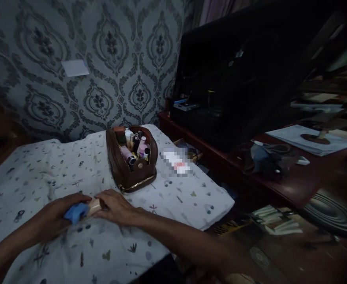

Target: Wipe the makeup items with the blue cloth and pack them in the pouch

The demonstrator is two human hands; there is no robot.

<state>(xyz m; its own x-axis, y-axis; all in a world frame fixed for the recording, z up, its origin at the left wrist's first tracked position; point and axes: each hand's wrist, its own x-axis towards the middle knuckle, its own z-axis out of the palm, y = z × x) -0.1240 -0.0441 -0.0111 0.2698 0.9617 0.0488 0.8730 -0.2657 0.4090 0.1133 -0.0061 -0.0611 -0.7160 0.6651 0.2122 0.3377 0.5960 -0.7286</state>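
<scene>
My left hand (pixel 56 213) is closed on a crumpled blue cloth (pixel 76 213), low over the patterned white sheet (pixel 132 240). Opposite it, my right hand (pixel 116 206) grips a small beige container with a darker end (pixel 94 206), perhaps a cosmetic bottle; its exact kind is unclear. The cloth touches the near end of this container, between the two hands. Just beyond my hands stands an unzipped brown makeup bag (pixel 115 167), filled with several upright bottles and tubes (pixel 136 142).
A blurred-out white and red item (pixel 176 161) lies right of the bag. Beyond the bed edge, a dark red desk (pixel 294 185) carries a large black television (pixel 235 79), papers (pixel 312 138) and dark clutter. Patterned wallpaper (pixel 111 51) covers the wall behind.
</scene>
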